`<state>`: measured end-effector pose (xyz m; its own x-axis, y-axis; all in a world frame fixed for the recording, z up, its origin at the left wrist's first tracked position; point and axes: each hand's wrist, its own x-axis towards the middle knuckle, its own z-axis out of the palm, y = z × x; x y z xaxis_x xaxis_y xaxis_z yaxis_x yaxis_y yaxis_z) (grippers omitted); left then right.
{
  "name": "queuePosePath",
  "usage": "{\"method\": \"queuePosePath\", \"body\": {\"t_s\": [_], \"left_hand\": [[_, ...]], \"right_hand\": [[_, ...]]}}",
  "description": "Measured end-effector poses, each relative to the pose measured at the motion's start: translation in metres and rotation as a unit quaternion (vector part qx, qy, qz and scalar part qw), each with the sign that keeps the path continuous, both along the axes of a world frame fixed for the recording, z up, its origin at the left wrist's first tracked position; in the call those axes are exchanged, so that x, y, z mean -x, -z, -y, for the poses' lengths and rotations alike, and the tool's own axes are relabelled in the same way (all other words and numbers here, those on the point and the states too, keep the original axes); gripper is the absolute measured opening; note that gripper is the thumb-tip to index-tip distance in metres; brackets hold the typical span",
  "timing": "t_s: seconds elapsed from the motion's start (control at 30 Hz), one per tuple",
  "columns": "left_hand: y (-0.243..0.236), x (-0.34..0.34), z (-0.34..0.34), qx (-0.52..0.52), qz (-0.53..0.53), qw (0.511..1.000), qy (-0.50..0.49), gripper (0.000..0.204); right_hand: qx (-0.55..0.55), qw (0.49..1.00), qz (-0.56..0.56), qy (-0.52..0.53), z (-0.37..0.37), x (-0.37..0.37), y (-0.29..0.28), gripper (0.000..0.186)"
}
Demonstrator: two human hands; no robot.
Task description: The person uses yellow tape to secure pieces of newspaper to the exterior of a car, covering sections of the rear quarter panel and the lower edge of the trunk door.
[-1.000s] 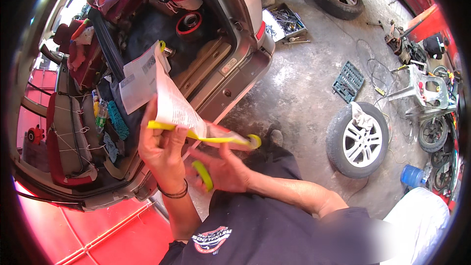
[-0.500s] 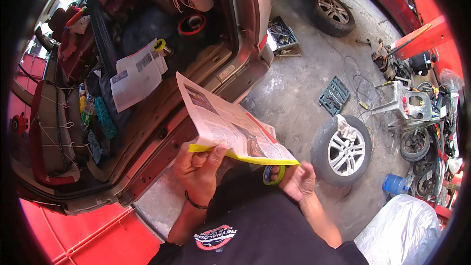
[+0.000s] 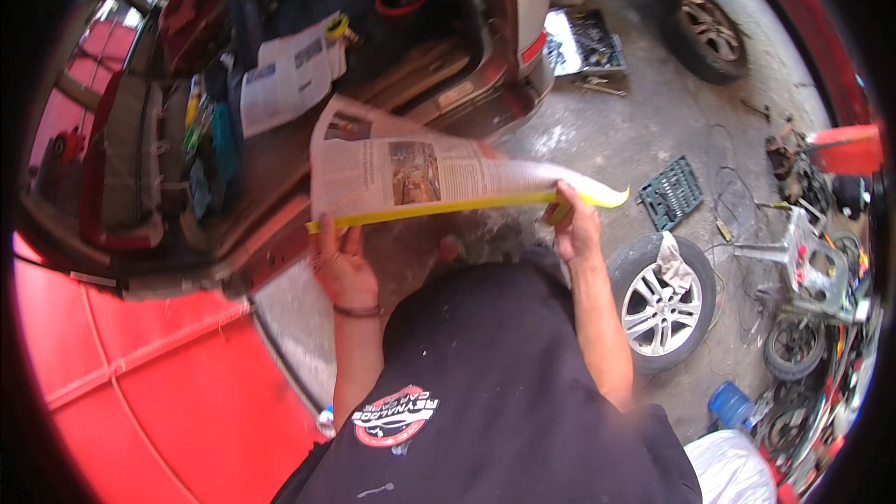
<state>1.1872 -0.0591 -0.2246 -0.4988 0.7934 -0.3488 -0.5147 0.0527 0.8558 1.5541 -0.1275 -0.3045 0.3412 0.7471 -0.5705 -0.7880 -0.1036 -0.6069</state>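
Observation:
A sheet of newspaper [image 3: 411,163] is stretched out in front of me, with a strip of yellow masking tape [image 3: 439,211] along its near edge. My left hand [image 3: 343,266] pinches the taped edge at its left end. Toward the other end, my right hand [image 3: 577,229] grips the same edge, and the sheet's right corner curls beyond it. A bit of yellow shows at the right fingers; whether it is the tape roll I cannot tell. The open rear of a car [image 3: 327,215] lies ahead and to the left, partly behind the sheet.
More newspaper [image 3: 285,84] with a yellow tape roll [image 3: 337,28] lies in the car. On the floor to the right are a wheel [image 3: 661,303] with a rag, a socket set [image 3: 670,192] and a tool tray [image 3: 586,42]. A plastic stool [image 3: 810,266] and blue water jug [image 3: 731,404] stand farther right.
Both hands have moved forward and apart, the left one leftward, pulling the newspaper's taped edge straighter. The tape roll that hung on my right fingers is no longer plainly visible. The view has shifted.

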Motion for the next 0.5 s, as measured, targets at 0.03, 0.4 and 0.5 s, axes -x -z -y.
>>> {"method": "queuePosePath", "body": {"t_s": [0.03, 0.4, 0.5], "left_hand": [[0.026, 0.009, 0.019, 0.011, -0.013, 1.0, -0.016, 0.022], [0.073, 0.002, 0.21, 0.223, 0.187, 0.949, -0.125, 0.046], [0.061, 0.003, 0.227, 0.228, 0.191, 0.932, -0.205, 0.047]], "right_hand": [[0.01, 1.0, 0.0, -0.026, -0.002, -0.01, 0.01, 0.014], [0.171, 0.95, 0.074, -0.251, 0.015, -0.076, 0.042, 0.031], [0.135, 0.957, 0.072, -0.246, -0.004, -0.071, 0.016, 0.028]]}}
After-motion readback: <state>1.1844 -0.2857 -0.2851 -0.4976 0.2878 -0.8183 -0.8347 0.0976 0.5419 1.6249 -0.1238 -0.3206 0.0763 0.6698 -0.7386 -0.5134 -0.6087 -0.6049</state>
